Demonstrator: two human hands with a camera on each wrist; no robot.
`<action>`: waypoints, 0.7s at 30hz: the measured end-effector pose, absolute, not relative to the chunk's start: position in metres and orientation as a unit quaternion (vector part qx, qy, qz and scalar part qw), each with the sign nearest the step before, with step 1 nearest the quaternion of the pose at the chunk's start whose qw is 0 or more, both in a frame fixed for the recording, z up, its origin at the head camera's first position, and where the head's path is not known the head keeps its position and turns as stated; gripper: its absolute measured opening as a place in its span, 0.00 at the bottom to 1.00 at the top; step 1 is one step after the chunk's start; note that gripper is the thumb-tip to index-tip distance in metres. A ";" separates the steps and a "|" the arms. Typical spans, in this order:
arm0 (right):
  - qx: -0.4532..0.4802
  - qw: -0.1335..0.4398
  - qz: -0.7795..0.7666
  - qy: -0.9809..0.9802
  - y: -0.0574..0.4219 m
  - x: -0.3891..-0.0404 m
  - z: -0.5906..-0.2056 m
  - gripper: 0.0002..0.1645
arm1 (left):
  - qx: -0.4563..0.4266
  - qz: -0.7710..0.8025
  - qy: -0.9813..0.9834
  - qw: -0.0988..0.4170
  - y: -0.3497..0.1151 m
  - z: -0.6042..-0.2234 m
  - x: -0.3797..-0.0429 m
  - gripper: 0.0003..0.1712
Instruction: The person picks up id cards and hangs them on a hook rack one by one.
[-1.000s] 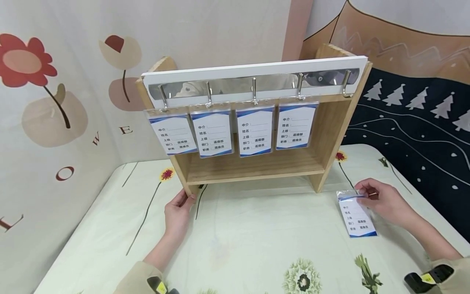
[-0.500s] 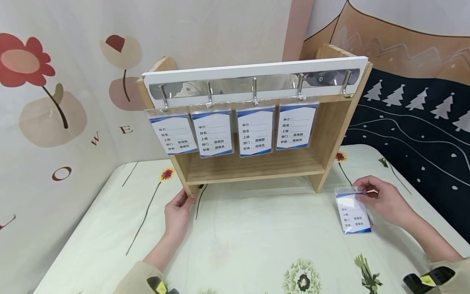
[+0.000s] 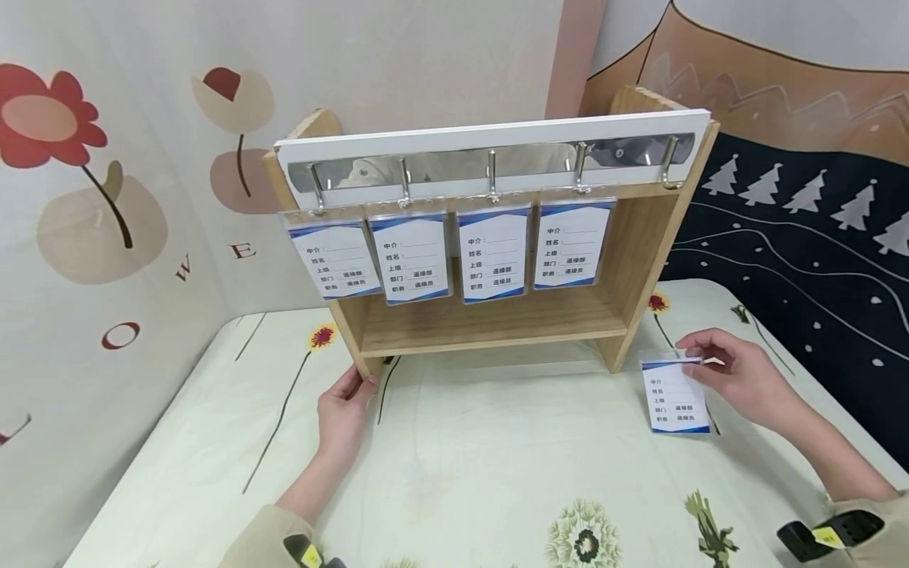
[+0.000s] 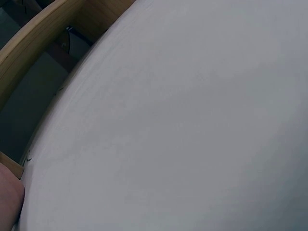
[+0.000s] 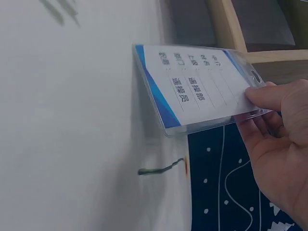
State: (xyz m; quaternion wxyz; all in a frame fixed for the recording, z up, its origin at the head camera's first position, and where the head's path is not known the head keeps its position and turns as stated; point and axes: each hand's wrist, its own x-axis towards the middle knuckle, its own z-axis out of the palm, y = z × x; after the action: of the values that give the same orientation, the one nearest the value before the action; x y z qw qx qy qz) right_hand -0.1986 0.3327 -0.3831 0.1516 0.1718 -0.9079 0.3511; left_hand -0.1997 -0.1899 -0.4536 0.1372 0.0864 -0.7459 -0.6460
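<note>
My right hand pinches a name badge by its upper right edge. It is a white card with blue corners in a clear plastic sleeve. In the right wrist view the thumb lies on the badge close to its slot. At the left, my left hand grips the bottom front corner of a wooden shelf. Across the shelf's top runs a white board with a metal hook strip. Several similar badges hang from its hooks, while the rightmost hook is bare.
The shelf stands on a table covered with a pale flowered cloth. Behind it hangs a light printed curtain. A dark blue panel with white trees borders the right side.
My right hand has lifted the badge a little and moved it slightly left, towards the shelf. The left hand, the shelf and the hanging badges have stayed put.
</note>
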 end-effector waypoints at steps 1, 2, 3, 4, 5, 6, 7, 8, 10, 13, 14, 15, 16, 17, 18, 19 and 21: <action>0.173 0.152 0.352 -0.907 0.332 -0.199 -0.381 0.19 | 0.085 -0.645 -0.747 0.137 -0.190 -0.454 -0.199 0.28; 0.174 0.153 0.354 -0.906 0.331 -0.199 -0.380 0.19 | 0.083 -0.644 -0.748 0.136 -0.190 -0.454 -0.199 0.28; 0.176 0.155 0.354 -0.905 0.330 -0.198 -0.378 0.19 | 0.081 -0.644 -0.749 0.136 -0.190 -0.454 -0.199 0.28; 0.174 0.156 0.353 -0.906 0.330 -0.198 -0.377 0.18 | 0.079 -0.645 -0.748 0.136 -0.190 -0.453 -0.199 0.28; 0.174 0.157 0.353 -0.906 0.329 -0.198 -0.376 0.18 | 0.078 -0.646 -0.747 0.136 -0.190 -0.453 -0.199 0.28; 0.173 0.158 0.352 -0.906 0.328 -0.198 -0.375 0.18 | 0.078 -0.646 -0.747 0.137 -0.190 -0.453 -0.199 0.28; 0.172 0.159 0.350 -0.907 0.328 -0.197 -0.373 0.18 | 0.077 -0.646 -0.747 0.137 -0.190 -0.453 -0.199 0.28; 0.173 0.160 0.351 -0.906 0.327 -0.196 -0.372 0.18 | 0.077 -0.646 -0.747 0.137 -0.190 -0.453 -0.199 0.28; 0.172 0.160 0.351 -0.906 0.327 -0.195 -0.370 0.18 | 0.079 -0.646 -0.747 0.137 -0.190 -0.453 -0.199 0.28; 0.177 0.158 0.358 -0.903 0.326 -0.194 -0.365 0.19 | 0.082 -0.645 -0.747 0.136 -0.190 -0.453 -0.199 0.28; 0.179 0.158 0.360 -0.902 0.326 -0.194 -0.364 0.19 | 0.082 -0.645 -0.748 0.136 -0.190 -0.453 -0.199 0.28; 0.182 0.158 0.363 -0.900 0.326 -0.193 -0.362 0.19 | 0.083 -0.644 -0.748 0.136 -0.190 -0.453 -0.199 0.28; 0.183 0.160 0.364 -0.899 0.325 -0.193 -0.360 0.19 | 0.083 -0.644 -0.748 0.136 -0.190 -0.453 -0.199 0.28; 0.183 0.163 0.364 -0.898 0.325 -0.193 -0.359 0.19 | 0.084 -0.644 -0.748 0.136 -0.190 -0.453 -0.199 0.28; 0.182 0.166 0.363 -0.899 0.326 -0.193 -0.357 0.19 | 0.084 -0.644 -0.748 0.137 -0.190 -0.453 -0.200 0.28; 0.180 0.169 0.363 -0.899 0.326 -0.192 -0.356 0.19 | 0.085 -0.644 -0.747 0.137 -0.190 -0.454 -0.200 0.28; 0.174 0.172 0.361 -0.900 0.326 -0.191 -0.353 0.20 | 0.085 -0.644 -0.748 0.137 -0.191 -0.454 -0.200 0.28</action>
State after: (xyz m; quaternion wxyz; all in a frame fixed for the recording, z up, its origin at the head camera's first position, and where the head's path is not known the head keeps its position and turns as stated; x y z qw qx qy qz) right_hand -0.1911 0.3258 -0.3527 0.1722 0.1738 -0.8999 0.3609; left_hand -0.2000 -0.1906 -0.4541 0.1373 0.0848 -0.7479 -0.6438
